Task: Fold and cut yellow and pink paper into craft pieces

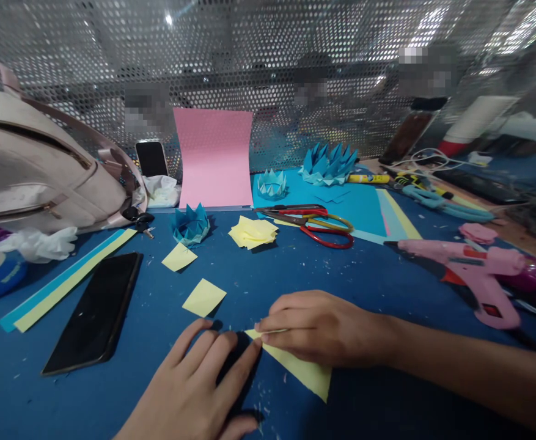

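Both hands, left hand [198, 385] flat and open, right hand [316, 327] pinching, fold the yellow paper [302, 366] on the table [387, 287]; next probably pressing the crease sharp.

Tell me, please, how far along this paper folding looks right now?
Done: three folded blue crowns sit on the table. In hand: both hands, left and right, press a yellow paper piece flat on the blue mat. Left: two loose yellow squares and a yellow stack lie unfolded.

Yellow paper piece [302, 369], folded into a triangle; flat on blue table [387, 287].
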The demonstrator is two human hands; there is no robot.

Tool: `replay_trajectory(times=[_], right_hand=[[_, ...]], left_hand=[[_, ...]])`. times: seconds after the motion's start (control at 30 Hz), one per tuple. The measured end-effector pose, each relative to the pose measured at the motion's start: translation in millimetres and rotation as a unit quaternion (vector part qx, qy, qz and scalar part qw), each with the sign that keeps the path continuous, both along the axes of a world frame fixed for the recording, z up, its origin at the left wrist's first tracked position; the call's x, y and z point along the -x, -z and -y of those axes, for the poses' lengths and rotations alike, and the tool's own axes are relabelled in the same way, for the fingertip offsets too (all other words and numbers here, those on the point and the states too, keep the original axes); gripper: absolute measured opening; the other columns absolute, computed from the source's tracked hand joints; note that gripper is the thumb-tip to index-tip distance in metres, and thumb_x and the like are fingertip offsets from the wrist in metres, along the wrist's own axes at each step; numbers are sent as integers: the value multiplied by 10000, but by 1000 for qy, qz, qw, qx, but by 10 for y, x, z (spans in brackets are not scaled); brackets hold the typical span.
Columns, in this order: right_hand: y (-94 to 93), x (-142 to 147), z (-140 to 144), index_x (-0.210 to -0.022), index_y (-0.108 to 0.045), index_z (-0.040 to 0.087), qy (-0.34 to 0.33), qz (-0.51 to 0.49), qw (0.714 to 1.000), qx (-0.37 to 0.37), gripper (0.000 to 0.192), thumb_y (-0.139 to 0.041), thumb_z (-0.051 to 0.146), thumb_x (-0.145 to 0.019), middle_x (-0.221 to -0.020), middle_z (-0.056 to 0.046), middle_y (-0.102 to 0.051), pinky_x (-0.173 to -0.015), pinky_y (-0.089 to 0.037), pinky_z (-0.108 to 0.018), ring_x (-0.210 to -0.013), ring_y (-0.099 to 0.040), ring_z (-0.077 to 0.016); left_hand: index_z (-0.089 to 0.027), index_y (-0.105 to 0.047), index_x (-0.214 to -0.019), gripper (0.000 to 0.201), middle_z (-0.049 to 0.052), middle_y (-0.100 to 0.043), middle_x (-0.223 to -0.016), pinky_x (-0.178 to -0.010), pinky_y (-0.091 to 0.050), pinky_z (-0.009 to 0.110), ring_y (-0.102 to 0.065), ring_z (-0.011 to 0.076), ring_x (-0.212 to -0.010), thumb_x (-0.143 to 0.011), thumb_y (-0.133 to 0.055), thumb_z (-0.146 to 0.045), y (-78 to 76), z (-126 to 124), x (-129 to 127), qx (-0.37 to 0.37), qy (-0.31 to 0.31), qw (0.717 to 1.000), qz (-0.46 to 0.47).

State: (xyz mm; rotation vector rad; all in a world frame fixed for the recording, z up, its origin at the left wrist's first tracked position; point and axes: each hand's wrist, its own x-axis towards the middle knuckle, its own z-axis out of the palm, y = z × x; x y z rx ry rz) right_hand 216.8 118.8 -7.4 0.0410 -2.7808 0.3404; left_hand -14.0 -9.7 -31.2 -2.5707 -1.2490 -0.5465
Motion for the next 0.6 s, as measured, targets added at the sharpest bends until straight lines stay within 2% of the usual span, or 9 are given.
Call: replay_trajectory(times=[0.13, 0.23, 0.33, 0.5, 0.6], right_hand=[[2, -1, 1, -1120, -645, 140, -1, -7, 1000, 2, 232, -461, 196, -990, -1158, -57, -695, -867, -508, -271, -990, -600, -161], [7, -1, -1, -1106, -646, 138, 0, -11, 1000, 5, 212, -483, 180, -976, -1160, -58, -694, -861, -507, -274, -997, -598, -164], [10, -1, -6, -1099, -645, 135, -5, -10, 1000, 12, 201, -500, 173, -965, -1169, -61, -687, -854, -503, -272, -1013, -591, -163], [-12, 15, 11, -1072, -651, 144, 4, -14, 1000, 4, 218, -464, 214, -986, -1140, -41, -696, -856, -484, -271, -985, -588, -158], [-17, 32, 35, -1126, -644, 173, 31, -6, 999, -34, 267, -448, 295, -993, -1117, -35, -697, -844, -465, -308, -981, -570, -173]], left_hand=[[-248, -580, -1312, 541, 44, -609, -1025, -1085, -226, 420, -521, 209, -996, -967, -359, -600, 26, -9, -3, 2, 26, 1000, 3], [-256, -470, -1423, 663, 72, -568, -1031, -988, -340, 425, -502, 234, -968, -939, -281, -668, 11, -29, 11, 45, 37, 998, -3], [-240, -369, -1487, 756, 85, -528, -1003, -875, -411, 397, -478, 231, -890, -904, -280, -713, -33, -50, 25, 96, 49, 994, -11], [-234, -371, -1486, 762, 82, -510, -984, -858, -413, 387, -451, 228, -871, -902, -279, -714, -65, -61, 19, 99, 51, 994, -5], [-232, -387, -1476, 746, 77, -502, -973, -854, -409, 383, -447, 226, -862, -910, -277, -704, -63, -61, 10, 110, 53, 993, -1]])
